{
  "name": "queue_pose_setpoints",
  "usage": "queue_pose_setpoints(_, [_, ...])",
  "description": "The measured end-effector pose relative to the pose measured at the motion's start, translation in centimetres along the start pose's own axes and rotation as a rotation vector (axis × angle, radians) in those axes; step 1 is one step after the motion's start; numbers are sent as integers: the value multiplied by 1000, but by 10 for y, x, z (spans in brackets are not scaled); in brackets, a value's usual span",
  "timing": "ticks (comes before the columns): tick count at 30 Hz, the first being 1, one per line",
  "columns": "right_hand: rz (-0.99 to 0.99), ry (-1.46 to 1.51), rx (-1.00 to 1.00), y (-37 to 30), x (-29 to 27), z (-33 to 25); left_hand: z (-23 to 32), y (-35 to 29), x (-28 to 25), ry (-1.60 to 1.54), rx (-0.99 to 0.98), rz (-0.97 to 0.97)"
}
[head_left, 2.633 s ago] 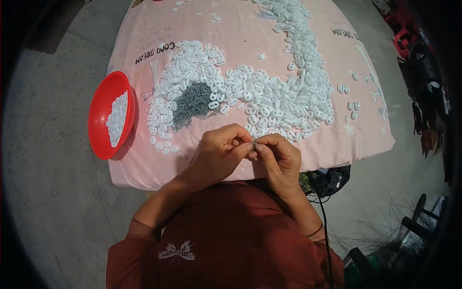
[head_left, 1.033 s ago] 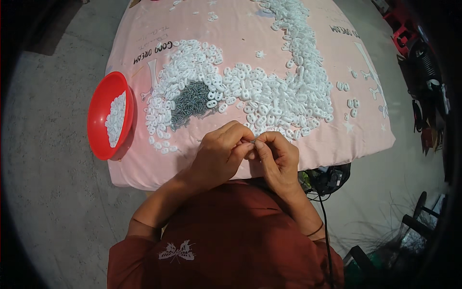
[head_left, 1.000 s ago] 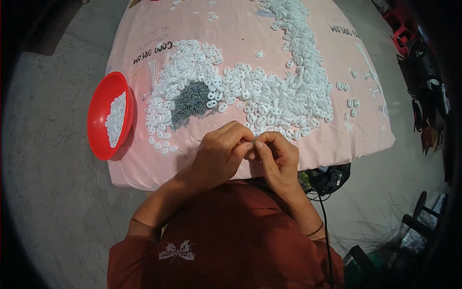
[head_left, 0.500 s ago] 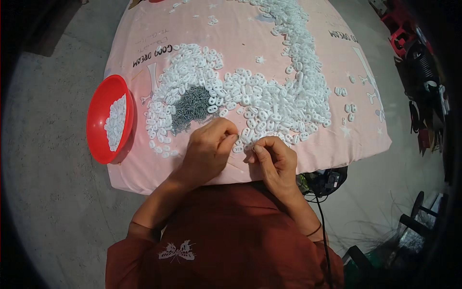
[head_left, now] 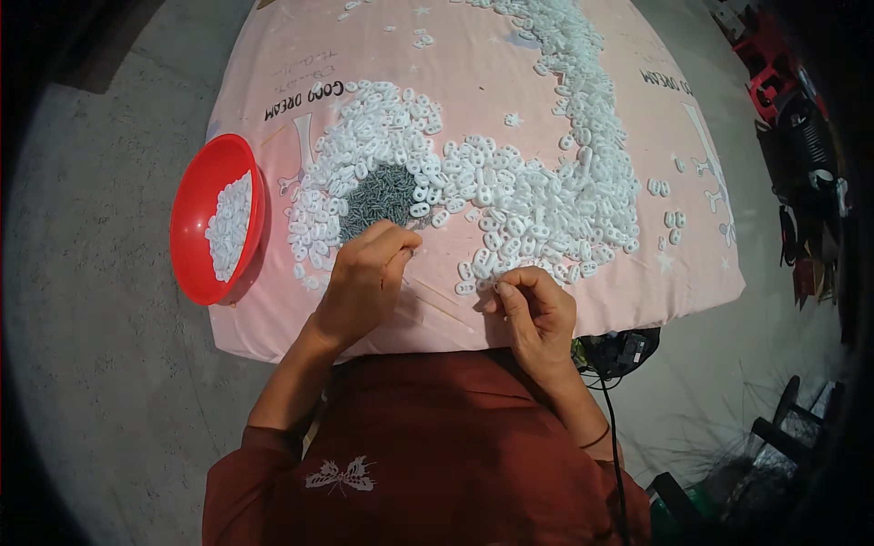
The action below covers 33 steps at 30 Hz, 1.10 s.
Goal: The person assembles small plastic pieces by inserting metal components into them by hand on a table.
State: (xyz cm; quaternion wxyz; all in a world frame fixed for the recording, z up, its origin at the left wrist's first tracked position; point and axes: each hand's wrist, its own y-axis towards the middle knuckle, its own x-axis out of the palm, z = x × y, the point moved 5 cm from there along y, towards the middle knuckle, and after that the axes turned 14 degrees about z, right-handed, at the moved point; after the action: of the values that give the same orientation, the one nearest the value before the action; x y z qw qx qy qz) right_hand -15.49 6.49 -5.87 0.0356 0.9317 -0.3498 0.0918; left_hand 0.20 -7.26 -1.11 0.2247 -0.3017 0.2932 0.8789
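My left hand is closed, thumb and fingertips pinched together, at the near edge of a pile of small grey screws. Whatever its fingertips hold is too small to make out. To its right, my right hand is also closed in a pinch, just in front of a heap of small white oval plastic pieces with two holes. Its fingers mostly hide what lies between them. More of these white pieces ring the screws on the left and far sides.
A red bowl with white pieces in it stands at the table's left edge. Pink printed cloth covers the table. A band of white pieces runs to the far side. A black cable hangs at the right of my body.
My left hand has moved left, away from my right hand and toward the screws. My right hand keeps its pinch. The whole view has shifted slightly.
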Motion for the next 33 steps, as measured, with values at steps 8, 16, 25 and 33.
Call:
queue_pose_setpoints(8, [-6,-40,10,0,-1,0,20,6,2,-71,-58,-25])
queue_pose_setpoints(16, [-2,-47,-39,1,-3,-3,56,1,42,-340,-255,-194])
queue_pose_setpoints(25, [35,219,98,-3,-6,2,45,-2,44,-453,-404,-169])
queue_pose_setpoints(33, [-13,186,116,-1,-10,4,50,7,44,-360,-256,-215])
